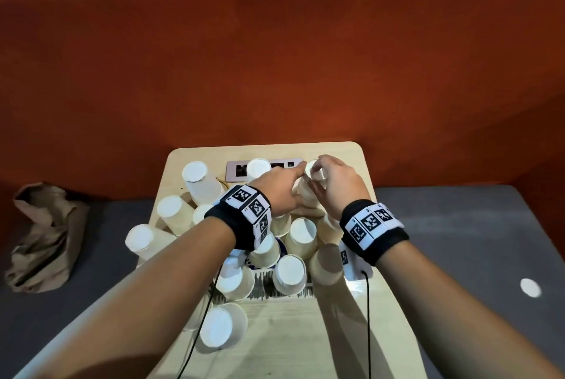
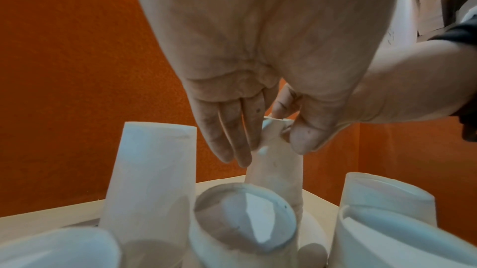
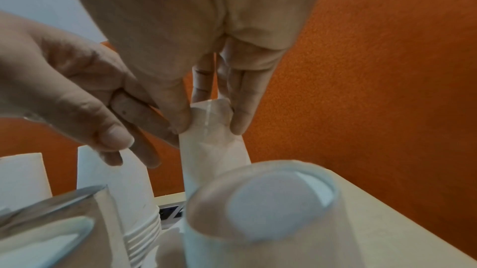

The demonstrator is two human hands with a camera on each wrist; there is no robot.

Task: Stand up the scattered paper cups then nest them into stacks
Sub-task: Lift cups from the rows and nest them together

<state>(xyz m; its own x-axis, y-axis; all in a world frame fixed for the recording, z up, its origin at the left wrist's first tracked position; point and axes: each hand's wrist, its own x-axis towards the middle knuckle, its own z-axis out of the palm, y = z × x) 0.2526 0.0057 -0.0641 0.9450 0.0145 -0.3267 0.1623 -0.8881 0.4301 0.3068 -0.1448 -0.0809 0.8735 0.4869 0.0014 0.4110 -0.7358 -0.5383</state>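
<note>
Many white paper cups stand rim-down on a small wooden table (image 1: 336, 336). A tall nested stack (image 1: 304, 193) rises at the far right of the table. My right hand (image 1: 318, 177) pinches the stack's top cup (image 3: 210, 117) between thumb and fingers (image 3: 238, 109). My left hand (image 1: 298, 180) reaches in from the left, and its straight fingers (image 2: 232, 139) lie against the stack's upper side (image 2: 276, 170). The left thumb (image 3: 113, 139) hangs apart from the stack. The stack's base is hidden behind the hands and nearer cups.
Single upturned cups (image 1: 289, 270) crowd the table's middle and left, and one (image 1: 215, 328) stands nearer me. A second stack (image 3: 139, 211) stands by a socket panel (image 1: 240, 169). A brown paper bag (image 1: 46, 235) lies left on the grey seat. An orange backrest rises behind.
</note>
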